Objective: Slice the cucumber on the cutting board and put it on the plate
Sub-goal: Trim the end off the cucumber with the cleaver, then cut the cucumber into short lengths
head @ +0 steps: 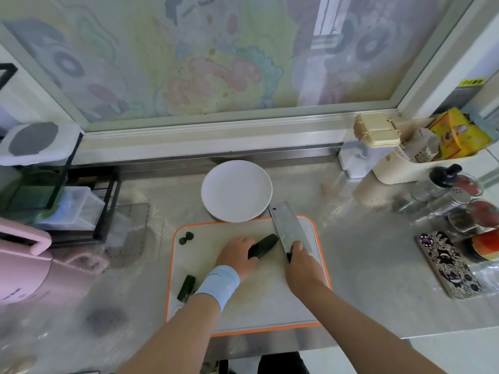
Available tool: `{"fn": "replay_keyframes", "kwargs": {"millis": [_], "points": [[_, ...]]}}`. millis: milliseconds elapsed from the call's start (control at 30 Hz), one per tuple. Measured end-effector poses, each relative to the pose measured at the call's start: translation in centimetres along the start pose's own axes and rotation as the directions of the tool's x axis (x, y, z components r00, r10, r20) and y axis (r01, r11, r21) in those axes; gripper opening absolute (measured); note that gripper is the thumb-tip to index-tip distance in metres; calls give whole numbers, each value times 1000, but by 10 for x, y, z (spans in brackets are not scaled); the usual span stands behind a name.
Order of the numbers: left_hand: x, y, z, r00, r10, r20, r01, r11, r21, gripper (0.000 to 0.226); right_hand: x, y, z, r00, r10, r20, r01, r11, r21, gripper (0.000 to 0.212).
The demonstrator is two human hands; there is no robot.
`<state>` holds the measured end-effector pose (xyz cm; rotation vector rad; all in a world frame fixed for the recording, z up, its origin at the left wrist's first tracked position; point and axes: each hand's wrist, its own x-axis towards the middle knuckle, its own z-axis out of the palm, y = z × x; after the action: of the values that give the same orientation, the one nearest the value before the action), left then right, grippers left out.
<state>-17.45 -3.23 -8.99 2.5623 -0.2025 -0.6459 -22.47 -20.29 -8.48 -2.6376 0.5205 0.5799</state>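
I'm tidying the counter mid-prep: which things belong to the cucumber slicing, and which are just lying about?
In use: dark green cucumber, wide steel cleaver, orange-edged white cutting board, round white plate.
Lying about: patterned phone, pink appliance, glass spice jars, cream lidded box.

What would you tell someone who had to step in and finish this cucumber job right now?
Left hand holds the cucumber down on the cutting board.
Right hand grips the cleaver by its handle, blade just right of the cucumber.
Done: small bits lie at the board's far left corner, a longer piece at its near left edge.
The plate behind the board holds nothing.
Left: slice the cucumber, then move the slices to the plate.
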Motion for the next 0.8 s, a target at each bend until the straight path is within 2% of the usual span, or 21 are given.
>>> {"fn": "replay_keyframes", "kwargs": {"millis": [133,267,367,433,500,567,667,733,800], "points": [[-13,-11,-8,999,-35,-17,35,998,-51,49,2,-4,-5,998,-54,13,55,993,-107,26],[-28,-34,-25,997,-41,-65,44,998,44,49,2,-14,-11,992,-124,38,130,968,-215,25],[-41,-51,-40,986,-155,-64,160,982,96,49,4,-34,-14,978,-210,-15,191,912,-364,32],[-51,-62,-48,961,-269,-54,275,948,161,50,4,-51,-14,950,-311,-19,280,880,-383,30],[-57,-73,-50,934,-355,-40,354,905,236,53,3,-65,-11,900,-435,24,407,821,-401,37],[-60,-81,-49,907,-421,-9,409,877,252,57,4,-76,-4,830,-554,73,516,711,-477,46],[-61,-89,-46,886,-461,59,447,880,160,66,8,-86,6,790,-596,145,551,585,-595,46],[-59,-93,-46,881,-468,74,456,879,135,59,10,-88,8,805,-570,167,535,572,-622,44],[-57,-96,-48,892,-447,61,437,890,131,31,15,-88,6,818,-547,178,523,578,-627,40]]}}
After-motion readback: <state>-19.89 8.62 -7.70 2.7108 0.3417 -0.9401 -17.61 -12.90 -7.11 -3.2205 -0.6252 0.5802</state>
